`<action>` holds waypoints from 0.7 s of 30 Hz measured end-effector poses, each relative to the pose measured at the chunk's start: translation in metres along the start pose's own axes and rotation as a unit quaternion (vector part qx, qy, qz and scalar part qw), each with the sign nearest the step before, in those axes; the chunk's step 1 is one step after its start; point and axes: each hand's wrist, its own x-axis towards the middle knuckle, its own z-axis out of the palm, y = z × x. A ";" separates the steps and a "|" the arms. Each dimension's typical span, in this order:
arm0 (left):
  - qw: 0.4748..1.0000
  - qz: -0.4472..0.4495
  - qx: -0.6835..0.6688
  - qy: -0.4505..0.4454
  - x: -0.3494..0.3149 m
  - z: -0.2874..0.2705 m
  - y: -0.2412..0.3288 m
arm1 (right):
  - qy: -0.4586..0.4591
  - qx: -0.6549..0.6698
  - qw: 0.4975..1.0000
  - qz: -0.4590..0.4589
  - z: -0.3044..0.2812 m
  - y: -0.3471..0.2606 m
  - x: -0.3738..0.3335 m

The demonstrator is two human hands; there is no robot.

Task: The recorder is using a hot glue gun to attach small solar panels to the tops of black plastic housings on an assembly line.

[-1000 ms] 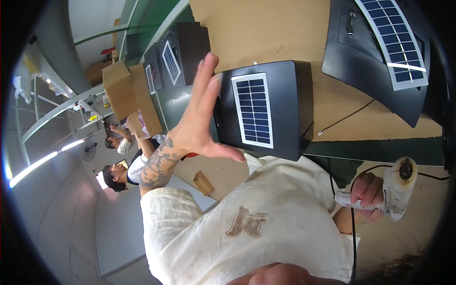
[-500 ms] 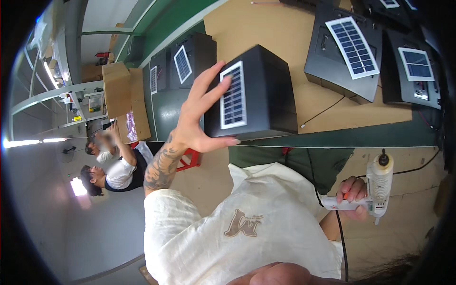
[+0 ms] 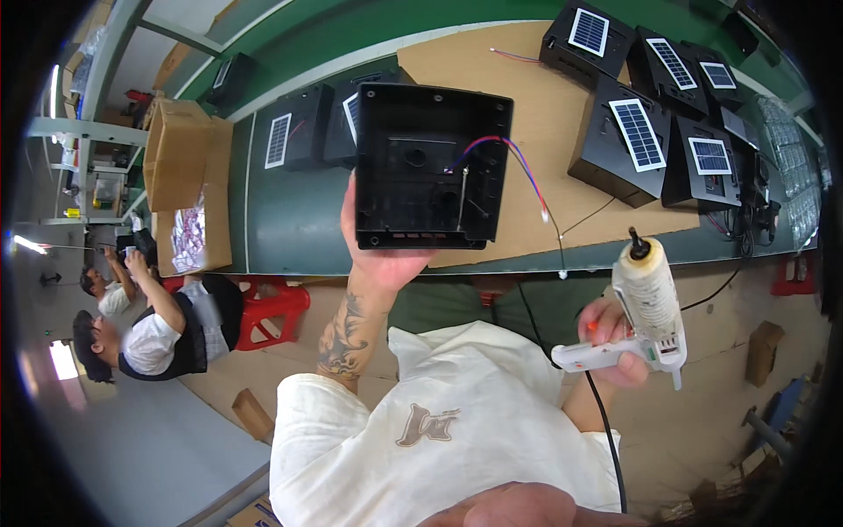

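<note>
A black plastic housing (image 3: pixel 399 193) is held up over the near table edge, its hollow side turned toward me. My left hand (image 3: pixel 386 263) grips it from below and along the left side; most of the fingers are hidden behind it. Red, blue and black wires (image 3: pixel 518 158) come out of the hollow and hang at its right, ending in small white plugs. In my right hand (image 3: pixel 610 338), to the right and off the table's near edge, is a white hot glue gun (image 3: pixel 654 303). Its dark nozzle points up toward the table, and a black cord hangs from the handle.
A cardboard sheet (image 3: pixel 544 114) covers part of the green table (image 3: pixel 290 228). Several black housings with small solar panels (image 3: pixel 638 133) stand at the right, more at the left. Bubble wrap (image 3: pixel 790 176) lies far right. Left are an open carton (image 3: pixel 189 158), a red stool (image 3: pixel 272 307) and two people.
My left hand has turned the housing over: its solar panel faced me before, now its hollow inside and wires show. The glue gun has shifted slightly left, still in my right hand.
</note>
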 end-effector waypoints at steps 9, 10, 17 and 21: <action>0.998 -0.043 -0.016 -0.052 -0.003 -0.024 -0.005 | 0.102 -0.009 0.991 0.083 0.041 0.034 0.066; 0.996 -0.046 0.008 -0.082 -0.002 -0.030 -0.004 | 0.140 -0.014 0.984 0.106 0.042 0.035 0.065; 0.991 -0.045 0.046 -0.116 -0.003 -0.032 0.002 | 0.211 -0.043 0.968 0.126 0.052 0.037 0.069; 0.991 -0.083 -0.003 -0.108 -0.001 -0.033 0.002 | 0.184 -0.003 0.975 0.125 0.040 0.030 0.063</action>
